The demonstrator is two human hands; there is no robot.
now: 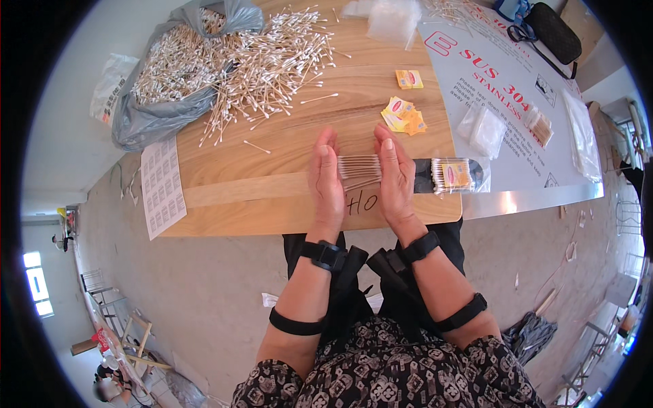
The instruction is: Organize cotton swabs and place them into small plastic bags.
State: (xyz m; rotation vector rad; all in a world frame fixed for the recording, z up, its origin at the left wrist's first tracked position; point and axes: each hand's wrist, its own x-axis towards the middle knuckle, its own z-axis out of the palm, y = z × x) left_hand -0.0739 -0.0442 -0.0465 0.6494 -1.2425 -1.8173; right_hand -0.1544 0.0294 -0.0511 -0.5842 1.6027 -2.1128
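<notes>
Both hands are unclenched, with straight fingers and palms turned to each other: the left hand (pixel 326 177) and the right hand (pixel 396 173) stand at the two ends of a row of cotton swabs (pixel 359 170). This row lies between them, near the front edge of the wooden tabletop (pixel 238 216). The hands cover the tips, so I cannot tell how firmly they press.

The swabs should be very light, with thin and rather stiff sticks, but their cotton ends are probably soft and easy to flatten. Loose sticks may roll or slide out of line, so an even, gentle hold from both ends seems good; a pinch around the middle of the sticks would spare the cotton.

Just beside the right hand is a clear packet (pixel 452 175) with swabs and a yellow card inside. Above it lie some loose yellow cards (pixel 405 117). Farther away, at the upper left, a big heap of swabs (pixel 275 54) spills from a grey plastic bag (pixel 163 126). At the right, clear bags (pixel 484 130) rest on a metal sheet (pixel 530 173).
</notes>
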